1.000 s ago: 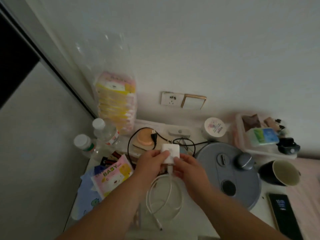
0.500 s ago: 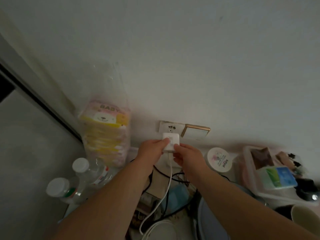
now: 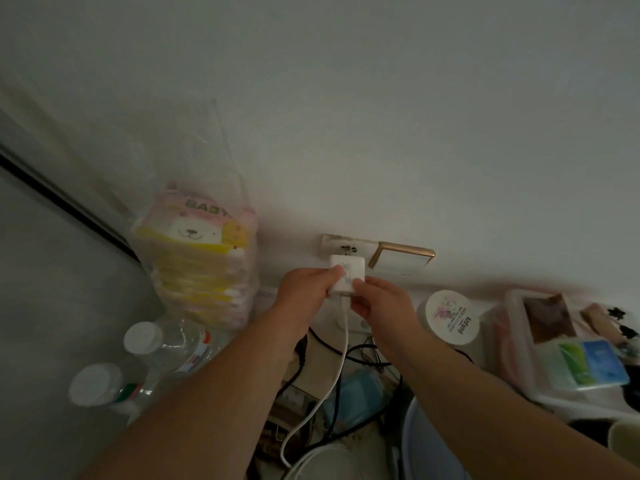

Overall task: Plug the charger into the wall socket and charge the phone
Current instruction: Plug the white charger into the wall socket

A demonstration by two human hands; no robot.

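The white square charger (image 3: pixel 349 271) is up at the wall, its prongs meeting the white wall socket (image 3: pixel 332 244). My left hand (image 3: pixel 304 287) pinches the charger's left side and my right hand (image 3: pixel 381 303) holds its right and lower edge. A white cable (image 3: pixel 337 372) hangs from the charger's underside down to the cluttered table. The phone is out of view.
A gold-framed light switch (image 3: pixel 403 261) sits right of the socket. A bag of baby tissue packs (image 3: pixel 201 258) stands to the left, two clear bottles (image 3: pixel 142 362) below it. A white round tin (image 3: pixel 448 317), a pink tray (image 3: pixel 512 372) and black cords (image 3: pixel 367 355) crowd the table.
Both hands lifted the charger from above the table up to the wall socket. My view tilted upward, so the phone and mug left the frame.
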